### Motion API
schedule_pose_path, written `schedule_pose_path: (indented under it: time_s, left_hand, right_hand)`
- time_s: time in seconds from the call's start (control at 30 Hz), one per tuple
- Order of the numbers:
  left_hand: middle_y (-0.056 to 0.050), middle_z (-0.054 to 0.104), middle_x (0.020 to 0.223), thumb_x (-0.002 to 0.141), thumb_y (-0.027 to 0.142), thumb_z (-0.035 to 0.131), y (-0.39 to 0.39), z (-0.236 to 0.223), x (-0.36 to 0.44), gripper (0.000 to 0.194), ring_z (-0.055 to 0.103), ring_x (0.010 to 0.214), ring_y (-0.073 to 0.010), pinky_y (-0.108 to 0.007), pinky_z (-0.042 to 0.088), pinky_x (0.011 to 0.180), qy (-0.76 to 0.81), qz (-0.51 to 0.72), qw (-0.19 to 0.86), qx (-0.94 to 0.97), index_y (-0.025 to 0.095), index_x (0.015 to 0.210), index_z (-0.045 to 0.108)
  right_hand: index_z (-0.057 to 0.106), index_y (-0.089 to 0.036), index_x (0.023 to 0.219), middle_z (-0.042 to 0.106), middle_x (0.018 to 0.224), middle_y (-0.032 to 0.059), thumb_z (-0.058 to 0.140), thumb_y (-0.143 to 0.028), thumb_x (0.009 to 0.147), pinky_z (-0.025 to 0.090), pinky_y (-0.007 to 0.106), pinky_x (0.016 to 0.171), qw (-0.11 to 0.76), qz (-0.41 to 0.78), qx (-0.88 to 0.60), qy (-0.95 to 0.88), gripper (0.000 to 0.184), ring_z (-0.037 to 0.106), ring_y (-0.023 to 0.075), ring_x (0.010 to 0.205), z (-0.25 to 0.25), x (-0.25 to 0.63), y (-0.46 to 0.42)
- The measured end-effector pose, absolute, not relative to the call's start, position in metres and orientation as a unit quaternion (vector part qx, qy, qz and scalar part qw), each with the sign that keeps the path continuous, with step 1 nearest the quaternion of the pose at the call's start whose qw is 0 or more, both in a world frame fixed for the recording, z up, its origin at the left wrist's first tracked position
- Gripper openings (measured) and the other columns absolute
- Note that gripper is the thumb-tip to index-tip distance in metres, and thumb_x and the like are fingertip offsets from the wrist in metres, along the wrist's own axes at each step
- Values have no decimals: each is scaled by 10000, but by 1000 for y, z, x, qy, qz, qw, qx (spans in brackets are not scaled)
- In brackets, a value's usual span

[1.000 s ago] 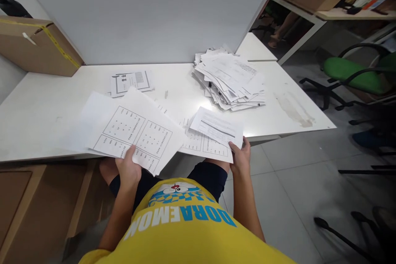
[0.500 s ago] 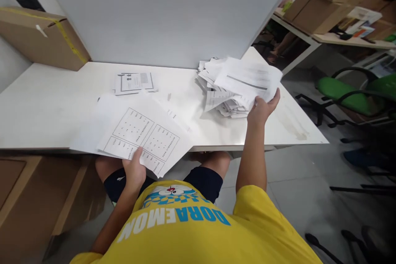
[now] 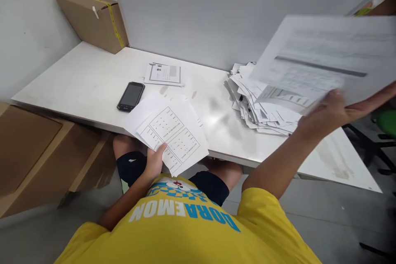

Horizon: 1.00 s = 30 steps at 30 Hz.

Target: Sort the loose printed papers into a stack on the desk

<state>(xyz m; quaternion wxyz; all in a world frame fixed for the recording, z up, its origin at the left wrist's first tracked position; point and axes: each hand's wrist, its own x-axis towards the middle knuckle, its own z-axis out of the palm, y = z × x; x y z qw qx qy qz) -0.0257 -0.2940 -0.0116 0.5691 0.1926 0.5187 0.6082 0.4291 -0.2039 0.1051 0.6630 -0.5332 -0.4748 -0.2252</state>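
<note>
My left hand (image 3: 155, 161) grips several printed sheets of paper (image 3: 173, 136) by their near edge, thumb on top; grids of small text cover the uppermost sheet. Raised at the right, my right hand (image 3: 332, 109) pinches other printed sheets (image 3: 315, 57), blurred by motion, with a dark bar across the top one. Below and behind those raised sheets lies an untidy paper pile (image 3: 247, 103), partly hidden by them. A black smartphone (image 3: 131, 96) rests on the white table (image 3: 89, 78), just beyond the left-hand sheets. Farther back lie several bordered papers (image 3: 163, 74).
A brown cardboard box (image 3: 93, 20) with yellow tape stands at the table's back left. A grey partition (image 3: 201, 12) rises along the back edge. More cardboard boxes (image 3: 40, 152) sit below the table at left. Part of a green chair (image 3: 388, 121) shows at right.
My right hand has lifted its sheets up and to the right, over the pile. The left hand still holds its sheets. With the view turned, the smartphone has come out from behind them.
</note>
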Motion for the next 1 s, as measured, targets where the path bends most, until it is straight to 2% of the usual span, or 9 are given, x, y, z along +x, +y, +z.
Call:
schedule_pose_path:
  time_s: [0.07, 0.23, 0.33, 0.47, 0.6, 0.7, 0.8, 0.87, 1.0]
  left_hand:
    - [-93, 750, 1148, 655, 279, 836, -292, -11, -24, 569, 617, 1253, -333, -514, 468, 1118, 512, 612, 569, 198, 216, 1192, 656]
    - [-93, 745, 1164, 639, 309, 845, -292, -12, -19, 601, 612, 1258, -329, -479, 492, 1096, 503, 623, 565, 199, 213, 1200, 651]
    - [-88, 748, 1157, 629, 335, 854, -294, -15, -20, 623, 628, 1234, -324, -461, 505, 1081, 508, 619, 564, 201, 209, 1205, 651]
    - [-86, 758, 1122, 607, 374, 864, -295, -17, -21, 634, 652, 1191, -332, -475, 518, 1058, 519, 601, 572, 205, 201, 1184, 666]
    - [-93, 760, 1112, 579, 409, 869, -295, -14, -18, 617, 645, 1197, -344, -487, 515, 1060, 521, 589, 580, 214, 193, 1129, 694]
    - [-98, 759, 1112, 579, 435, 870, -294, -13, -16, 625, 648, 1191, -345, -492, 517, 1055, 520, 580, 584, 228, 190, 1127, 696]
    - [-106, 757, 1121, 568, 479, 879, -290, -14, -17, 665, 647, 1191, -357, -506, 514, 1057, 515, 567, 591, 253, 186, 1136, 696]
    - [-117, 751, 1143, 554, 510, 888, -283, -13, -20, 695, 642, 1199, -369, -511, 510, 1063, 503, 550, 604, 281, 182, 1137, 700]
    - [-142, 735, 1183, 590, 540, 879, -258, -6, -24, 706, 661, 1164, -382, -517, 553, 1006, 450, 487, 638, 392, 185, 1172, 694]
  right_hand:
    - [303, -321, 1579, 376, 1591, 47, 477, -232, 921, 361, 519, 1139, 673, -215, -559, -433, 687, 394, 291, 1459, 110, 446, -193]
    - [155, 14, 1577, 320, 1568, 295, 335, -26, 835, 338, 412, 1171, 687, -43, -691, -221, 764, 466, 281, 1408, 81, 456, -144]
    - [132, 47, 1556, 346, 1528, 344, 278, 2, 787, 344, 408, 1165, 657, 13, -740, -147, 784, 487, 257, 1393, 58, 441, -132]
    - [195, -28, 1561, 264, 1559, 307, 326, 11, 751, 348, 378, 1164, 618, 0, -780, -97, 822, 428, 228, 1438, 44, 431, -136]
    - [231, -81, 1572, 227, 1573, 303, 550, 0, 725, 319, 504, 1159, 543, -17, -838, -50, 909, 362, 349, 1443, 50, 411, -152]
    - [296, -150, 1552, 217, 1611, 235, 608, -107, 808, 264, 505, 1200, 574, -54, -803, -152, 808, 301, 311, 1481, 51, 359, -182]
    - [528, -213, 1395, 513, 1456, 162, 510, -427, 956, 382, 519, 1142, 570, 241, -658, -428, 488, 495, 270, 1359, 41, 289, -220]
    - [591, -242, 1322, 623, 1333, 129, 532, -549, 931, 461, 523, 1070, 488, 411, -568, -519, 500, 591, 268, 1236, 32, 249, -238]
    - [631, -259, 1187, 713, 1072, 53, 717, -485, 831, 533, 438, 971, 480, 472, -511, -535, 430, 658, 222, 1028, 25, 209, -249]
